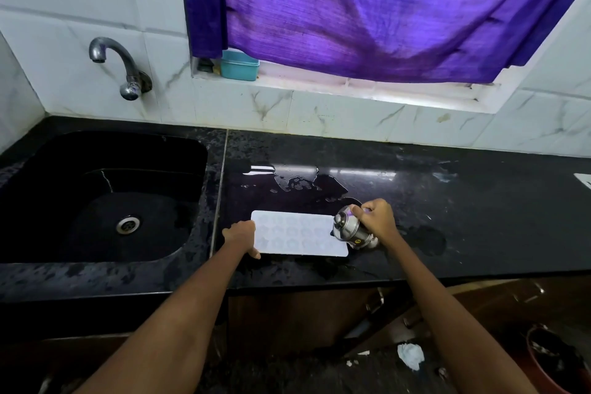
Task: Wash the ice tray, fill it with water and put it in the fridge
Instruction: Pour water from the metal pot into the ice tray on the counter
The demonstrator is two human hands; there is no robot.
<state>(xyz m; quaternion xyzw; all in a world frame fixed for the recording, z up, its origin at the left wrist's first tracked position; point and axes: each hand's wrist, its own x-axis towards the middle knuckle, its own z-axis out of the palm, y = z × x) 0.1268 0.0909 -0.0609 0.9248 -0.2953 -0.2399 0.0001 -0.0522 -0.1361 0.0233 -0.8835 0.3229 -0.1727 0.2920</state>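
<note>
One wet black counter | sink left | purple curtain

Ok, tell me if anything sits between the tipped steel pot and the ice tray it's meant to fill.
Nothing visible does. The right hand tilts the small steel pot directly over the right end of the flat white ice tray on the black granite counter. The left hand only holds the tray's left edge.

2 bare, sleeveless forearms

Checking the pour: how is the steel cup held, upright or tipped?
Tipped: the steel cup leans mouth-first over the ice tray's right end, gripped by the right hand.
</note>
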